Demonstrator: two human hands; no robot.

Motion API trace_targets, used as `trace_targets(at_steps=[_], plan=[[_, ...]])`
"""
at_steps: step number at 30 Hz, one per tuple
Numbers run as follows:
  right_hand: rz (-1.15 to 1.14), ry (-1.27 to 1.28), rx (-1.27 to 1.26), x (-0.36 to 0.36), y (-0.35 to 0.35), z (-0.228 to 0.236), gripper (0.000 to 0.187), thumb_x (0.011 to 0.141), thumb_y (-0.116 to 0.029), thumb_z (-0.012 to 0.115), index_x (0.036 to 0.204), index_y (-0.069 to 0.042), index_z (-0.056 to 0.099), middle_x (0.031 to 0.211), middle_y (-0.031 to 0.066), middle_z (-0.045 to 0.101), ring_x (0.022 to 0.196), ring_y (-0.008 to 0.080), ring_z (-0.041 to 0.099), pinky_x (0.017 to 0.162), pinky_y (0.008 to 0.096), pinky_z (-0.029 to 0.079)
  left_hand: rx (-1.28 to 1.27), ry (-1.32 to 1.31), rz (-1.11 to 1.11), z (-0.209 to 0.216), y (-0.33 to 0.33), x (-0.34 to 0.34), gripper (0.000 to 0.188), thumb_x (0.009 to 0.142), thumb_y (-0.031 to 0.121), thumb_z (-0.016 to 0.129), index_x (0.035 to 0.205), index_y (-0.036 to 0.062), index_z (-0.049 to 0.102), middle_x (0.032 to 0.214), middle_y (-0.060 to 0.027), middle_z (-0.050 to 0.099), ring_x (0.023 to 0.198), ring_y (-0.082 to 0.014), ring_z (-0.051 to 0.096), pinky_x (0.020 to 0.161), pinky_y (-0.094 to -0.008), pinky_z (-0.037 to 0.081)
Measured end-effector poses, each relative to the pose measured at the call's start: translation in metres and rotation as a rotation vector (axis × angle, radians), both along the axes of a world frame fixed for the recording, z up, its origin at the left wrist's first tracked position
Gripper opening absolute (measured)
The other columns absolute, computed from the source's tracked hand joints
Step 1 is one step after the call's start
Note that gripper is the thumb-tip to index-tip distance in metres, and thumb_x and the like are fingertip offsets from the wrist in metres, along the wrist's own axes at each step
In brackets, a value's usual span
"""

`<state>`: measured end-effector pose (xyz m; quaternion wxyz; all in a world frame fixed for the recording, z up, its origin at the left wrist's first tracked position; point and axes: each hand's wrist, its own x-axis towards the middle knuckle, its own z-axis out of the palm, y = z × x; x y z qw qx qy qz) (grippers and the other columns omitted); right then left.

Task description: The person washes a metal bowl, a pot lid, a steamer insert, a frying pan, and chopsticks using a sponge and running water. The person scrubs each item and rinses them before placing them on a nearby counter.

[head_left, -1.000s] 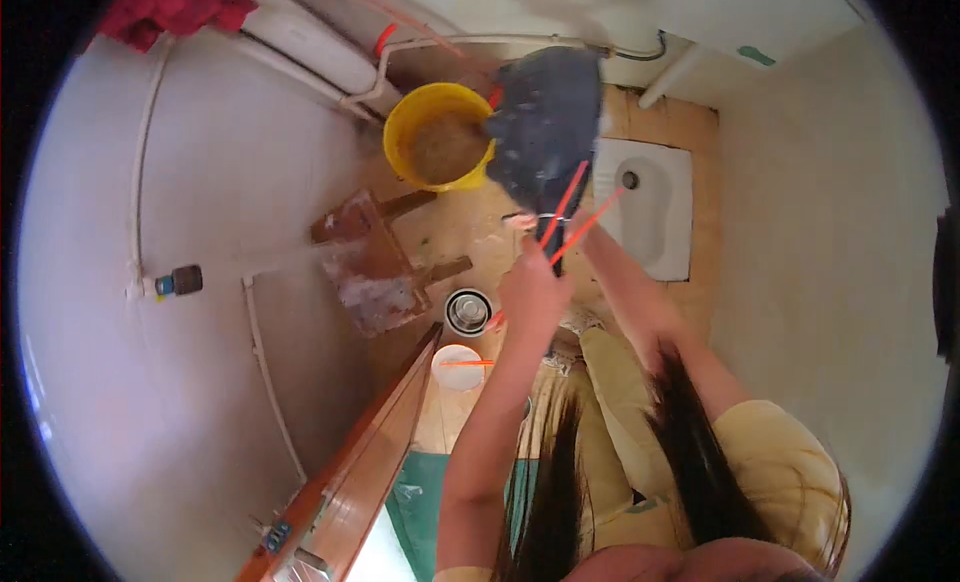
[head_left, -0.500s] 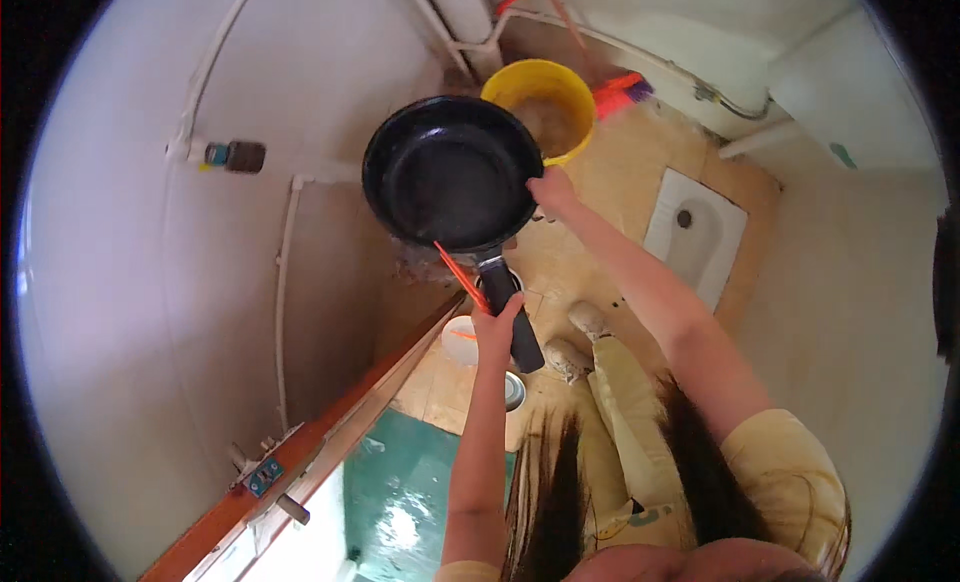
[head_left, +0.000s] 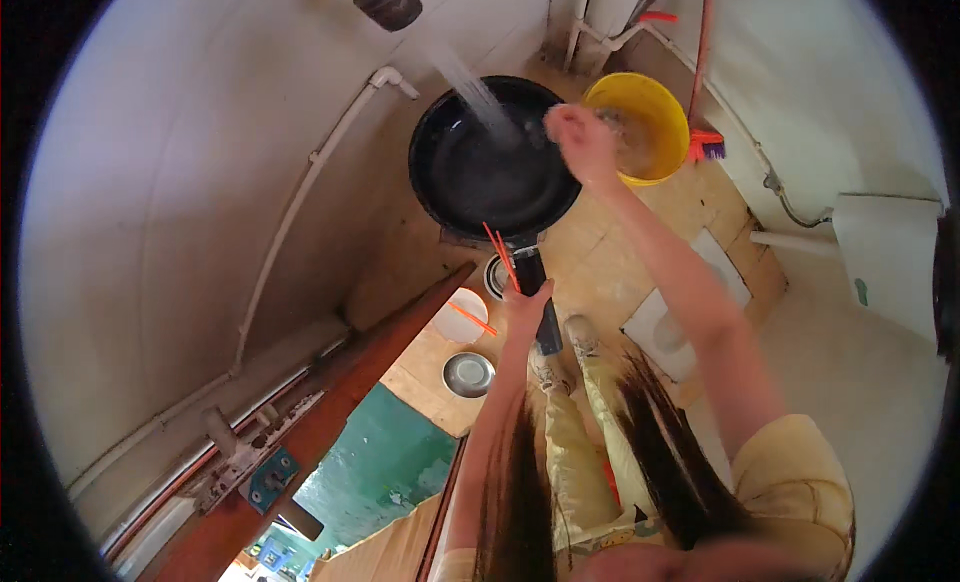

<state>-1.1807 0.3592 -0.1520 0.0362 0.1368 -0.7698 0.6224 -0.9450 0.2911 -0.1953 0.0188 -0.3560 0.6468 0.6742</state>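
Observation:
A black frying pan (head_left: pixel 480 187) is held out over the floor, its inside facing up. My left hand (head_left: pixel 525 300) is closed round its handle, with red chopsticks (head_left: pixel 503 257) gripped along with it and pointing toward the pan. Water (head_left: pixel 478 94) streams from a tap (head_left: pixel 388 4) at the top into the pan. At the pan's right rim my right hand (head_left: pixel 585 142) is raised with curled fingers, slightly blurred. Whether it holds something cannot be made out.
Behind my right hand stands a yellow bucket (head_left: pixel 655 132) with murky contents, beside a red broom (head_left: pixel 706 145). Below the pan are a white bowl (head_left: pixel 462 325) with red chopsticks across it and a metal bowl (head_left: pixel 468 374). A squat toilet (head_left: pixel 660 332) lies right, a wooden door edge (head_left: pixel 370 392) left.
My view has turned left, and water now runs into the pan. My right hand has let go of the pan's rim and curled above it. My left hand keeps the handle and chopsticks.

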Motion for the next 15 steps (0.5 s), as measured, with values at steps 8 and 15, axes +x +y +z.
trace_targets(at_steps=[8, 15], plan=[[0.671, 0.211, 1.184, 0.009, -0.017, -0.053, 0.026, 0.076, -0.014, 0.049, 0.099, -0.012, 0.060, 0.112, 0.0210, 0.049, 0.104, 0.0346, 0.047, 0.089, 0.0437, 0.038, -0.008, -0.066, -0.018, -0.024, -0.012, 0.006, 0.034, 0.069, 0.024, 0.070, 0.088, 0.0006, 0.055, 0.074, -0.0057, 0.060, 0.065, -0.0139, 0.056, 0.059, -0.0282, 0.044], [0.830, 0.443, 0.660, 0.042, -0.129, -0.085, 0.020, 0.072, -0.011, 0.052, 0.090, -0.011, 0.060, 0.091, 0.0127, 0.059, 0.085, 0.0309, 0.055, 0.076, 0.0430, 0.043, -0.003, -0.037, -0.043, -0.021, -0.016, 0.004, 0.033, 0.069, 0.022, 0.070, 0.088, -0.0006, 0.054, 0.072, -0.0048, 0.059, 0.064, -0.0112, 0.052, 0.059, -0.0270, 0.044]])
